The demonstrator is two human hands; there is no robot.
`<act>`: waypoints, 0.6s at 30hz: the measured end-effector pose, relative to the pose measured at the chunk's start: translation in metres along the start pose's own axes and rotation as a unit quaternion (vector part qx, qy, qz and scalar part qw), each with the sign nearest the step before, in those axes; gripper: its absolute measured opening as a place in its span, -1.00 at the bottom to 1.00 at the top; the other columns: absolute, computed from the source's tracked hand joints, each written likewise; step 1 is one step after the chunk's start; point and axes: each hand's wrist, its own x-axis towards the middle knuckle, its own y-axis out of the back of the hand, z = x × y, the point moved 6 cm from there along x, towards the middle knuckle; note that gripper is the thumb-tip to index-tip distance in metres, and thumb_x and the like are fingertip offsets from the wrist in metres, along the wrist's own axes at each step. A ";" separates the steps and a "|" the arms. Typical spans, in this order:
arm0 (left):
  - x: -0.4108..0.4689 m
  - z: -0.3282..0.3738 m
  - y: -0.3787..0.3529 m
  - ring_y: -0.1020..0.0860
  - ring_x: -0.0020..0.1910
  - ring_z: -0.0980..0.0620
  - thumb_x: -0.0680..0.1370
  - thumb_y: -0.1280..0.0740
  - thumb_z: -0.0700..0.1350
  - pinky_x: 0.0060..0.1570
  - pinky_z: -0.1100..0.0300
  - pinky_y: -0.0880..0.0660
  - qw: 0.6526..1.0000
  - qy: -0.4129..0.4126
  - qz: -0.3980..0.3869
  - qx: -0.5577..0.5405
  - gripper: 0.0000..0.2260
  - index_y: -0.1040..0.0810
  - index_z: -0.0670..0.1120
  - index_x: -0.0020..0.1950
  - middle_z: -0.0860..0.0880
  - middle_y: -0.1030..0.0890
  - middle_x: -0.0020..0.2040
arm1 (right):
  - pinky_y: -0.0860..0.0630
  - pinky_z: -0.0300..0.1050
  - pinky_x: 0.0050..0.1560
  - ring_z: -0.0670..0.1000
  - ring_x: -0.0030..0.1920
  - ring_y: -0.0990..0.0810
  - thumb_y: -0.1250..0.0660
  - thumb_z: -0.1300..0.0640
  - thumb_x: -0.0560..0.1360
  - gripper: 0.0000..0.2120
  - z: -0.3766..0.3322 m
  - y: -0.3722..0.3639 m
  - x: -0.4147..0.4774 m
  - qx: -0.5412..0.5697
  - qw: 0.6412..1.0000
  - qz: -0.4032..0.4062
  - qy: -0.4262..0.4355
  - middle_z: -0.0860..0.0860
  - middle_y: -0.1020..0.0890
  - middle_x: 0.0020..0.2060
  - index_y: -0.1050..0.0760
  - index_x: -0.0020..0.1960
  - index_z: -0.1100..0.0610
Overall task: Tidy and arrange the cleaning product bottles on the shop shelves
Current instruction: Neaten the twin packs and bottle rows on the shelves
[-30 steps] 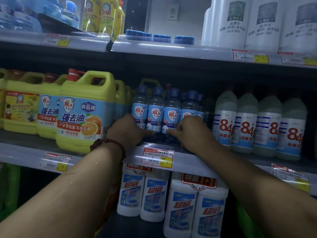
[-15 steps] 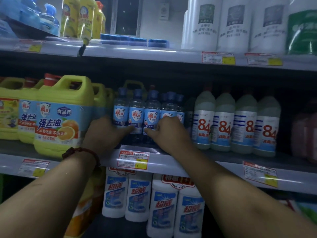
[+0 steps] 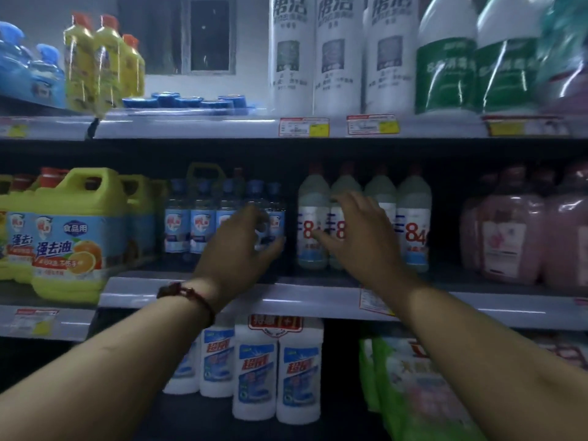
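Observation:
On the middle shelf (image 3: 311,297) stands a row of small clear bottles with blue caps (image 3: 191,218). My left hand (image 3: 245,253), with a dark red wrist cord, reaches in front of the right end of that row, fingers curled near the last bottle; whether it grips it I cannot tell. To the right stand white "84" bottles (image 3: 413,227). My right hand (image 3: 359,233) is spread open in front of the left ones, fingers apart, holding nothing.
Big yellow-green detergent jugs (image 3: 76,237) fill the shelf's left. Pink bottles (image 3: 506,237) stand at the right. The top shelf carries tall white bottles (image 3: 337,52), yellow bottles (image 3: 98,62) and blue lids. White toilet-cleaner bottles (image 3: 276,370) and green bags sit below.
Both hands left the base of the small blue-capped bottles and moved right and up; the right hand now hovers open before the 84 bottles. The view shifted right.

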 end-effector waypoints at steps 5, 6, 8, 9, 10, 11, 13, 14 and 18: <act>0.015 0.019 -0.059 -0.53 0.17 -0.03 0.53 -0.50 0.03 0.04 0.22 -0.51 0.986 0.123 -0.100 -0.047 -0.41 -0.33 -0.19 0.41 -0.09 -0.55 0.27 | -0.48 0.10 0.16 0.21 0.19 -0.46 -0.54 -0.13 0.40 -0.38 0.076 0.031 -0.019 -0.054 0.994 0.016 -0.094 0.15 -0.48 0.19 -0.43 0.31 0.15; 0.019 0.020 -0.069 -0.54 0.24 -0.08 0.51 -0.52 0.02 0.10 0.17 -0.51 0.980 0.149 -0.117 -0.055 -0.35 -0.30 -0.22 0.44 -0.12 -0.54 0.31 | -0.48 0.10 0.17 0.22 0.21 -0.45 -0.55 -0.14 0.38 -0.31 0.090 0.034 -0.021 -0.062 0.990 0.009 -0.126 0.17 -0.45 0.23 -0.40 0.35 0.17; 0.028 0.020 -0.084 -0.53 0.30 -0.11 0.50 -0.53 0.01 0.11 0.15 -0.46 0.972 0.183 -0.137 -0.063 -0.35 -0.30 -0.22 0.42 -0.14 -0.54 0.32 | -0.48 0.11 0.20 0.24 0.24 -0.43 -0.58 -0.18 0.34 -0.18 0.114 0.037 -0.024 -0.061 0.981 -0.002 -0.182 0.20 -0.40 0.27 -0.32 0.40 0.19; 0.034 0.019 -0.091 -0.54 0.28 -0.09 0.49 -0.54 0.01 0.08 0.16 -0.45 0.969 0.191 -0.138 -0.072 -0.37 -0.32 -0.19 0.40 -0.12 -0.56 0.29 | -0.48 0.13 0.22 0.25 0.26 -0.43 -0.60 -0.18 0.31 -0.12 0.124 0.038 -0.024 -0.045 0.977 -0.007 -0.207 0.21 -0.40 0.28 -0.28 0.43 0.19; 0.039 0.016 -0.096 -0.55 0.24 -0.05 0.46 -0.57 0.02 0.06 0.19 -0.46 0.968 0.195 -0.135 -0.086 -0.37 -0.36 -0.16 0.37 -0.07 -0.57 0.24 | -0.48 0.12 0.23 0.24 0.28 -0.44 -0.62 -0.17 0.29 -0.06 0.134 0.037 -0.023 -0.015 0.972 -0.016 -0.234 0.22 -0.41 0.29 -0.24 0.45 0.19; 0.045 0.015 -0.101 -0.57 0.18 0.00 0.39 -0.61 0.07 0.04 0.23 -0.50 0.966 0.197 -0.134 -0.104 -0.35 -0.40 -0.12 0.34 0.00 -0.58 0.17 | -0.49 0.08 0.21 0.22 0.27 -0.47 -0.64 -0.14 0.28 -0.04 0.143 0.036 -0.022 0.031 0.963 -0.035 -0.266 0.21 -0.43 0.31 -0.22 0.47 0.20; 0.053 0.011 -0.109 -0.63 0.10 0.04 0.22 -0.65 0.21 0.01 0.15 -0.62 0.961 0.199 -0.131 -0.143 -0.24 -0.46 -0.08 0.27 0.05 -0.64 0.11 | -0.52 -0.04 0.07 0.10 0.16 -0.56 -0.64 -0.05 0.32 -0.14 0.156 0.025 -0.023 0.157 0.929 -0.092 -0.323 0.14 -0.52 0.30 -0.26 0.43 0.18; 0.056 0.008 -0.112 -0.65 0.08 0.02 0.22 -0.66 0.20 -0.02 0.12 -0.63 0.956 0.206 -0.126 -0.164 -0.25 -0.46 -0.08 0.25 0.02 -0.66 0.11 | -0.53 -0.08 0.02 0.04 0.10 -0.58 -0.63 -0.01 0.34 -0.22 0.160 0.019 -0.024 0.204 0.912 -0.115 -0.338 0.10 -0.56 0.28 -0.30 0.39 0.15; 0.059 0.007 -0.109 -0.60 0.12 -0.05 0.44 -0.59 -0.07 0.03 0.08 -0.59 0.953 0.223 -0.093 -0.182 -0.50 -0.42 -0.12 0.25 -0.08 -0.62 0.16 | -0.54 -0.13 -0.03 0.01 0.07 -0.59 -0.59 0.10 0.40 -0.39 0.169 0.011 -0.027 0.246 0.900 -0.112 -0.342 0.06 -0.59 0.23 -0.36 0.33 0.12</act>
